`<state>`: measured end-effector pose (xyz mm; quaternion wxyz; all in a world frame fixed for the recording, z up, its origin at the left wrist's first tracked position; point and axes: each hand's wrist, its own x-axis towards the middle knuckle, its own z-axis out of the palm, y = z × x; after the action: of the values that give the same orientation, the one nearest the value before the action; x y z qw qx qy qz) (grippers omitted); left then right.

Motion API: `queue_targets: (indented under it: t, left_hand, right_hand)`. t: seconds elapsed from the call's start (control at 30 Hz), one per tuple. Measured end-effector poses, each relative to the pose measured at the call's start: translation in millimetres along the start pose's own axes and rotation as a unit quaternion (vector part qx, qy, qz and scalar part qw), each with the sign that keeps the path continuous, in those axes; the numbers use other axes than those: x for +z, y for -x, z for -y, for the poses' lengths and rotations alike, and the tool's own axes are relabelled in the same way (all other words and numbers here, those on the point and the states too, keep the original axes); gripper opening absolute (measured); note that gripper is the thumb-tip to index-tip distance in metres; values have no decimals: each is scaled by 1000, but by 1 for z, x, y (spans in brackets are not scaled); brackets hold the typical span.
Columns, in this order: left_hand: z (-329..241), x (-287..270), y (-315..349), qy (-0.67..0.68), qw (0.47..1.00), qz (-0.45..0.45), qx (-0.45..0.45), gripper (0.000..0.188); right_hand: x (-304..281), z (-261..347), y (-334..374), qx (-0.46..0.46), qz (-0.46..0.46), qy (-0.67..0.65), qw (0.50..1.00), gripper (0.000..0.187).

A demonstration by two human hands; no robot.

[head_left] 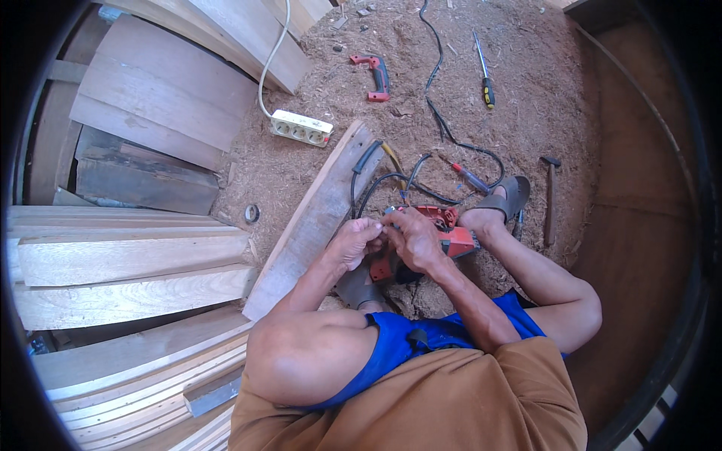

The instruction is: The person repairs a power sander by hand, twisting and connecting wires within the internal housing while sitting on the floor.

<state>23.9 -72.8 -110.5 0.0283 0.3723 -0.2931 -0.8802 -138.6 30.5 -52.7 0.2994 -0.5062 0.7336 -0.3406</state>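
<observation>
My left hand (356,242) and my right hand (416,240) meet with their fingertips pinched together, the item between them too small and hidden to name. Beneath them is a red power tool (459,240) with its housing partly opened and dark parts showing inside; my right hand covers some of it. Just beyond my fingers, a black cable (391,176) and a pair of pliers with yellow on the handle (391,155) rest by a wooden board (316,218). A screwdriver with a clear handle (472,179) lies close to my right foot.
A red and black handle cover (380,78), a yellow-black screwdriver (487,92) and a white power strip (301,128) lie on sawdust-covered ground. At right rests a hammer (551,199); at left, a black tape roll (251,213) near stacked timber (135,259). A brown panel (639,263) bounds the right.
</observation>
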Motion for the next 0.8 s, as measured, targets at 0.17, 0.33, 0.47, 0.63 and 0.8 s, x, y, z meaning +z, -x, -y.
queue_targets:
  t: [0.17, 0.33, 0.47, 0.63, 0.8]
  left_hand:
    - [2, 0, 3, 33, 999, -1, -16, 23]
    - [-4, 7, 0, -43, 997, -46, 48, 16]
    - [-8, 7, 5, -392, 851, -178, 300, 30]
    - [-40, 16, 26, -437, 819, -191, 318, 24]
    - [-100, -21, 74, -467, 777, -350, 236, 21]
  right_hand:
    - [2, -4, 0, -20, -4, 14, 1000, 12]
    - [2, -10, -4, 6, -32, -36, 999, 9]
    - [-5, -6, -6, 105, 30, -184, 977, 8]
    - [-1, -21, -7, 116, 25, -357, 927, 8]
    - [-10, -21, -6, 132, 20, -372, 918, 11]
